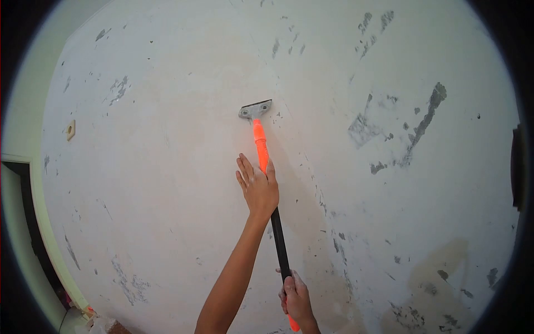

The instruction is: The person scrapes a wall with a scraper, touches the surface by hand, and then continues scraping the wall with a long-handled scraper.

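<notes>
A long-handled scraper (pixel 281 245) lies at a slight slant up the wall, its black shaft leading to an orange neck and a grey metal head (pixel 256 109). The head's dark blade edge points upward, right at the wall surface. My left hand (pixel 261 192) is over the upper shaft, fingers stretched out and thumb up along the orange neck; it covers the part of the handle behind it. Lower down, my right hand (pixel 297 296) is wrapped round the shaft near its orange end, with whitish dust on the fingers.
The pale wall (pixel 167 167) carries grey bare patches, including a long streak (pixel 427 119) on the right. A socket (pixel 70 130) sits at the left, near a doorway (pixel 30 222). Some dark object (pixel 518 167) stands at the right edge. Shadows fall at lower right.
</notes>
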